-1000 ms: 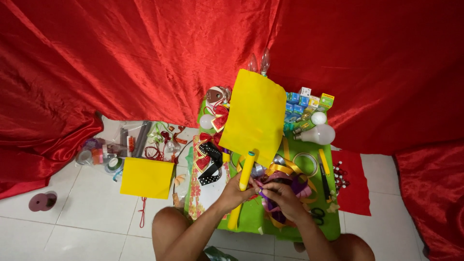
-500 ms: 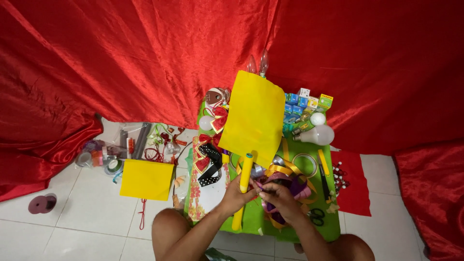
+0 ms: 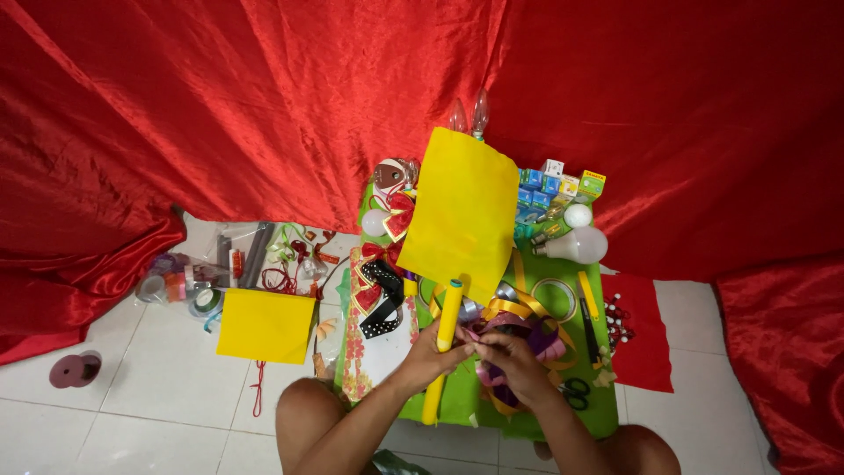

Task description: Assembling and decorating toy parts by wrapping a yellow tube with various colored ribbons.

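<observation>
**Both hands on the ribbon tangle, yellow stick alongside**

Your hands meet at a tangle of pink, purple and gold ribbon (image 3: 519, 339) lying on the green tabletop (image 3: 457, 400), near its front edge. Your right hand (image 3: 514, 361) has its fingers curled into the ribbon, pinching a pinkish strip. Your left hand (image 3: 431, 352) closes round the same strip from the other side, w/ its fingers also against a long yellow stick (image 3: 442, 339) that runs from the table's front edge up to a large sheet of yellow paper (image 3: 462, 211). Can't tell if the left grips the stick or just presses on it.

Just left of the hands: a floral-print strip (image 3: 353, 352) and a black polka-dot ribbon (image 3: 382, 303). Right of the tangle: black-handled scissors (image 3: 576, 391), and a red cloth (image 3: 642, 334) on the floor. Further back: a white bulb (image 3: 571, 244), small coloured boxes (image 3: 554, 185). Well apart, on the white tiles at left: a second yellow sheet (image 3: 264, 325), tape rolls (image 3: 180, 286). Red satin drape (image 3: 220, 105) behind it all.
</observation>
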